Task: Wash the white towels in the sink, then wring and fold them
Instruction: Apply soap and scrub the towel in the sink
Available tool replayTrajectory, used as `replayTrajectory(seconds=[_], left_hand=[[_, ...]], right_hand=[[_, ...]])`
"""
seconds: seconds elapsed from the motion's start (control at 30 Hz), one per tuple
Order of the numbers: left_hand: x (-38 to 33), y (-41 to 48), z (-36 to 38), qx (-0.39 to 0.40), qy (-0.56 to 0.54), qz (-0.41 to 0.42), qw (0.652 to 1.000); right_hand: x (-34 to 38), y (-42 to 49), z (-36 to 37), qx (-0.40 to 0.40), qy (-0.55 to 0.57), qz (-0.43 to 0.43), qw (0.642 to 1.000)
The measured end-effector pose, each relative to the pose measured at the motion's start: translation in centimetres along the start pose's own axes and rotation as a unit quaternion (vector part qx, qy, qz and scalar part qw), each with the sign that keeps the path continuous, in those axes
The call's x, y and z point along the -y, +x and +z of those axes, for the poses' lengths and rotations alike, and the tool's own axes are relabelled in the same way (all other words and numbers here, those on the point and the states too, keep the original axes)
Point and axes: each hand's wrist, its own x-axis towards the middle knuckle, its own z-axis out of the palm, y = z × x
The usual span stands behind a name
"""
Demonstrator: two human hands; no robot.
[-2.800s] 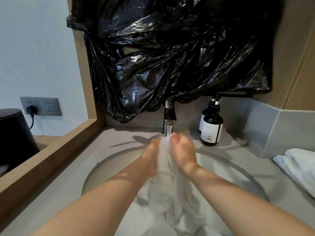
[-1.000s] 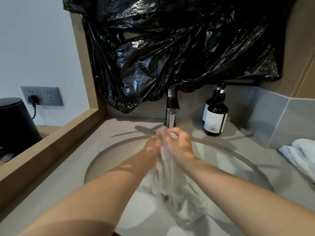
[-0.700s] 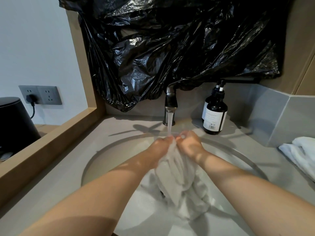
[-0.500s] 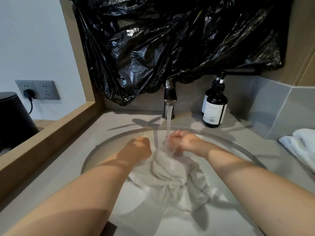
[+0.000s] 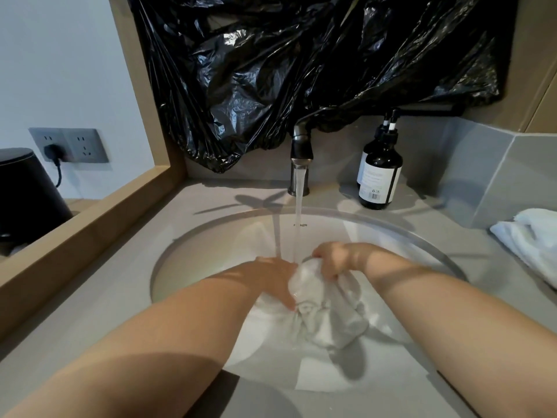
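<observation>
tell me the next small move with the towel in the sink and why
Probably rub the bunched towel between both hands under the stream. The right hand grips its top, the left hand rests against it, and the tap pours right onto that spot.

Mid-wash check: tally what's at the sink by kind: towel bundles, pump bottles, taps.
White towel bundles: 2, the wet white towel in the round white sink and the white towel pile on the grey counter.
Dark brown pump bottles: 2, front bottle and rear bottle.
Metal tap: 1, running.
Total: 5.
</observation>
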Motion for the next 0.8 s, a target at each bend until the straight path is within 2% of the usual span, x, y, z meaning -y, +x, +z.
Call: replayTrajectory(seconds=[0.1, 0.13, 0.2, 0.3, 0.4, 0.47, 0.53, 0.63, 0.7, 0.73, 0.8], left_hand=[[1.4, -0.1, -1.4, -0.005, -0.084, -0.022, 0.996], [1.7, -0.6, -2.3, -0.017, -0.124, -0.021, 0.992], [2.3, -1.3, -3.8, -0.039, -0.215, -0.006, 0.976], [2.5, -2.1, -4.4, -0.013, -0.279, -0.002, 0.96], [2.6, -1.7, -3.9, 0.033, -0.314, -0.016, 0.949], [2.6, -1.4, -3.7, 0.028, -0.326, -0.029, 0.945], [2.6, -1.1, -3.7, 0.004, -0.33, -0.036, 0.943], [1.7, -1.3, -4.0, -0.019, -0.334, 0.022, 0.942], [1.3, -1.3, -4.3, -0.043, -0.326, 0.055, 0.943], [1.4, -1.2, -4.4, -0.059, -0.314, 0.058, 0.946], [1.6, -1.1, -4.6, -0.065, -0.265, 0.053, 0.961]], right_hand=[[0.4, -2.5, -2.3, -0.048, 0.092, -0.017, 0.994], [0.1, -3.3, -3.1, -0.053, 0.143, -0.024, 0.988], [-0.4, -4.2, -4.5, -0.032, 0.168, -0.01, 0.985], [-0.6, -4.7, -6.0, 0.02, 0.074, 0.022, 0.997], [0.0, -4.9, -5.5, 0.08, -0.078, 0.069, 0.991], [-0.3, -4.3, -4.5, 0.134, -0.137, 0.093, 0.977], [-0.9, -3.9, -3.8, 0.151, -0.156, 0.078, 0.973], [-0.7, -3.7, -3.2, 0.12, 0.002, -0.025, 0.992], [0.0, -3.9, -2.7, 0.08, 0.108, -0.066, 0.989], [0.2, -3.7, -2.4, 0.083, 0.139, -0.069, 0.984], [0.3, -3.3, -1.8, 0.148, 0.175, -0.038, 0.973]])
